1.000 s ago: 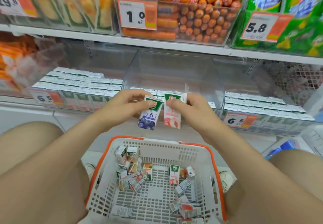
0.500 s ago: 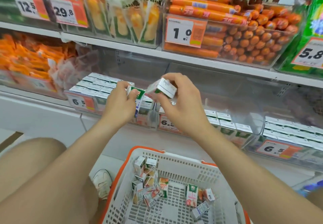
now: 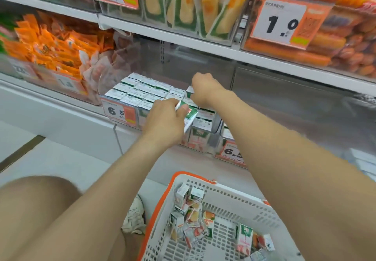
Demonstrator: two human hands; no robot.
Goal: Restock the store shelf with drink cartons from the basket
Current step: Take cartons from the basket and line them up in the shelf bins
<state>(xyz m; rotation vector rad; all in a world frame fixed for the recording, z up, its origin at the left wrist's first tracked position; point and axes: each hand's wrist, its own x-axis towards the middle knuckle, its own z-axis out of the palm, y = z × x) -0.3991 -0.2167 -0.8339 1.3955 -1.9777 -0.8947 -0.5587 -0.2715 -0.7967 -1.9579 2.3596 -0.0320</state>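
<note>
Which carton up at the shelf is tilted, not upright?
The green-and-white drink carton gripped in the left hand: it leans diagonally, while the white-topped cartons packed in rows all stand upright.

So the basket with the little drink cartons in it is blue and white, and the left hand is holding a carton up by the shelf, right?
No. The basket is orange and white, not blue, as the head view shows. Drink cartons do lie in it, and the left hand does hold a carton by the shelf.
</note>
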